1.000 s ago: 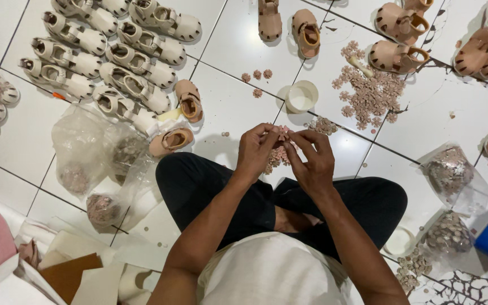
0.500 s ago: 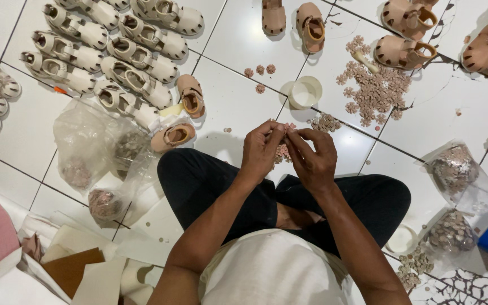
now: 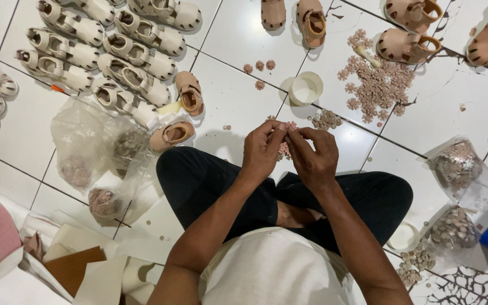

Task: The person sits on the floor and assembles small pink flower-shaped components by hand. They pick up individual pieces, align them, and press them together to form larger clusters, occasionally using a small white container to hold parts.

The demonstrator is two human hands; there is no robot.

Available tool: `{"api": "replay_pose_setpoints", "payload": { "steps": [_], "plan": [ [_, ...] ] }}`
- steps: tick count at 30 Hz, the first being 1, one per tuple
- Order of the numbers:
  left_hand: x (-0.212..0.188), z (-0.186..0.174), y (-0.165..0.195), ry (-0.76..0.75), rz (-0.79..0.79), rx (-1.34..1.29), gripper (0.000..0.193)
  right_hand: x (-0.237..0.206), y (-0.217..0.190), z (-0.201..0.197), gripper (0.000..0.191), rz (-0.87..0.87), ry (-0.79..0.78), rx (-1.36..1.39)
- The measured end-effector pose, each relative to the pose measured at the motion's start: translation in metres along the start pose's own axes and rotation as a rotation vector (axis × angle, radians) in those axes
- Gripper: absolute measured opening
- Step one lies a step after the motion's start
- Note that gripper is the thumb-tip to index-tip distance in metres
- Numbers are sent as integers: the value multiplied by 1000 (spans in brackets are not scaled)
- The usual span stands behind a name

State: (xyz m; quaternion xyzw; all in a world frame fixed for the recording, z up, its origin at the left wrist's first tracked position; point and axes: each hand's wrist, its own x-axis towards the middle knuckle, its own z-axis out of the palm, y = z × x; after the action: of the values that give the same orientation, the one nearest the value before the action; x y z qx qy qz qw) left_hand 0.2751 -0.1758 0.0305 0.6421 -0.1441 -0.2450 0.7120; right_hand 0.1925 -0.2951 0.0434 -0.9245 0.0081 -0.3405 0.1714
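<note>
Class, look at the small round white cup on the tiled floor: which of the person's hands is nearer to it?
Right. The right hand lies just below the small round white cup; the left hand sits further to its lower left.

Glossy white tiled floor [image 3: 238, 101]; clear crinkled plastic bags [image 3: 86, 147] at nine o'clock; matt leather-look sandals [image 3: 136, 53] at eleven; smooth white plastic cup [image 3: 305, 89] at twelve.

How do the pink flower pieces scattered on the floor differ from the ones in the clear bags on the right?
The scattered flower pieces lie loose and spread thin on the white tiles; the bagged pieces are heaped inside clear plastic. The scattered ones look pinker, the bagged ones duller and greyer through the plastic. Both lie beyond the left hand and right hand, which pinch one small pink piece.
</note>
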Motion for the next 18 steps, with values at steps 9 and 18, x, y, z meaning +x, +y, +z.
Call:
{"api": "replay_pose_setpoints", "payload": {
  "steps": [9, 18],
  "plan": [
    [3, -2, -12, -13, -11, -145, 31, -10, 1, -5, 38, 102, 32, 59],
    [1, 2, -9, 45, -55, 27, 29, -3, -2, 4, 35, 105, -6, 10]
  ]
}}
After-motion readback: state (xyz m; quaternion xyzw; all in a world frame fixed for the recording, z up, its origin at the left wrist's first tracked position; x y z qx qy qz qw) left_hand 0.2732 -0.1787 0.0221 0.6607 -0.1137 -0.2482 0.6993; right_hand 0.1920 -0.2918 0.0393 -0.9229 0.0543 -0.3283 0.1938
